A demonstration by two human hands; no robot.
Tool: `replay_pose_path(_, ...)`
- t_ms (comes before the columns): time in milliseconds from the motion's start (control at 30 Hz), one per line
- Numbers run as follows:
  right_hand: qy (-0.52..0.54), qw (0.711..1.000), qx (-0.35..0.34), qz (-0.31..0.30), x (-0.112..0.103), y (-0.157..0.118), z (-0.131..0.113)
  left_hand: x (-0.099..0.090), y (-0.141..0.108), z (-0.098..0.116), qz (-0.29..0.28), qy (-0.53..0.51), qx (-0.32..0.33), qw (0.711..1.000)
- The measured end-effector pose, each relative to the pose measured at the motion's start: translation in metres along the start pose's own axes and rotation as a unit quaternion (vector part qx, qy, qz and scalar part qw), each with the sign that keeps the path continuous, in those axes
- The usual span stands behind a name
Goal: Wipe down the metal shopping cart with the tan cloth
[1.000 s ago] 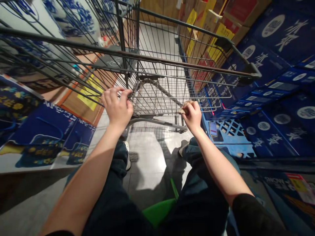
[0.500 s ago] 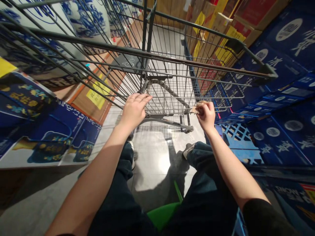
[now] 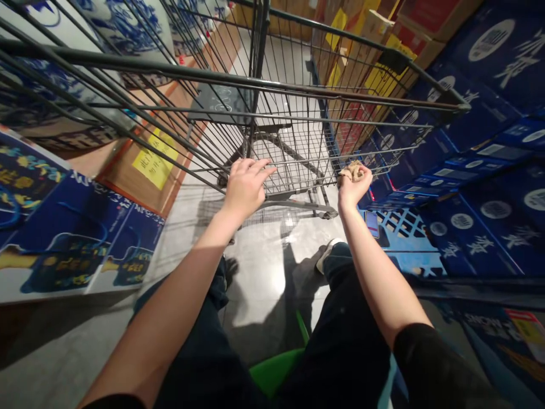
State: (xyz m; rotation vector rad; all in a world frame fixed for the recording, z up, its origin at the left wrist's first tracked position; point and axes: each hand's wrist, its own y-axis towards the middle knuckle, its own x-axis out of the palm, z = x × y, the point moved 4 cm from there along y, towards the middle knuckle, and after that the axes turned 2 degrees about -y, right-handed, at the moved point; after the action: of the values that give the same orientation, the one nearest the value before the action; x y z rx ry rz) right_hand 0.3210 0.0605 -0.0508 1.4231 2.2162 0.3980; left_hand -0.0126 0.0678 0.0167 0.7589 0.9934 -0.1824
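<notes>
Brown cloth [image 3: 352, 170], one: bunched in the right hand [image 3: 355, 192], fingers closed round it, at the basket's near edge. Cart [image 3: 298, 88], wire: ahead of both hands. Left hand [image 3: 244, 192]: open, fingers spread over the near wires; firm contact unclear. Handling, as judged: cloth kept between fingertips and metal, light pressure along each wire, loose folds clear of wire ends, left palm steadying the frame. Phone [image 3: 371, 224]: just below the right hand. Blue boxes [image 3: 496, 210]: farther right.
</notes>
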Motion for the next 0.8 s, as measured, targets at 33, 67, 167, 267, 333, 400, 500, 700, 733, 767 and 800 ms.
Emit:
replay_pose_path(33,0.008,1.000,0.006,-0.006,0.002,-0.007,0.000,0.001,0.000,0.000,0.000,0.000,0.000,1.000)
replay_pose_path(67,0.018,1.000,0.006,-0.020,0.005,-0.015,-0.001,0.002,-0.001,0.000,0.000,0.002,0.001,1.000)
replay_pose_path(167,0.051,0.993,-0.031,-0.099,0.014,-0.043,-0.008,0.004,-0.002,-0.001,0.005,0.003,0.000,1.000)
replay_pose_path(267,0.066,0.989,-0.038,-0.128,0.016,-0.049,-0.006,0.004,-0.004,-0.004,0.012,-0.007,-0.004,1.000)
replay_pose_path(333,0.074,0.994,0.016,-0.081,0.010,-0.035,0.005,0.003,-0.005,-0.005,0.010,-0.016,-0.001,1.000)
replay_pose_path(400,0.082,0.993,0.077,-0.021,0.002,-0.019,0.016,0.004,-0.005,-0.006,0.005,-0.027,0.002,1.000)
replay_pose_path(500,0.068,0.995,0.070,-0.023,0.002,-0.018,0.014,0.004,-0.005,-0.005,0.012,-0.042,-0.005,0.999)
replay_pose_path(700,0.074,0.977,-0.026,-0.200,0.036,-0.089,-0.023,0.005,-0.005,-0.001,0.019,-0.026,-0.020,0.999)
replay_pose_path(733,0.079,0.977,-0.018,-0.195,0.037,-0.092,-0.024,0.004,-0.005,-0.001,0.016,-0.021,-0.019,0.999)
replay_pose_path(767,0.081,0.980,-0.007,-0.183,0.038,-0.089,-0.022,0.003,-0.005,-0.001,0.011,-0.019,-0.015,1.000)
replay_pose_path(800,0.084,0.984,0.010,-0.159,0.037,-0.083,-0.018,0.002,-0.005,-0.002,0.005,-0.018,-0.010,1.000)
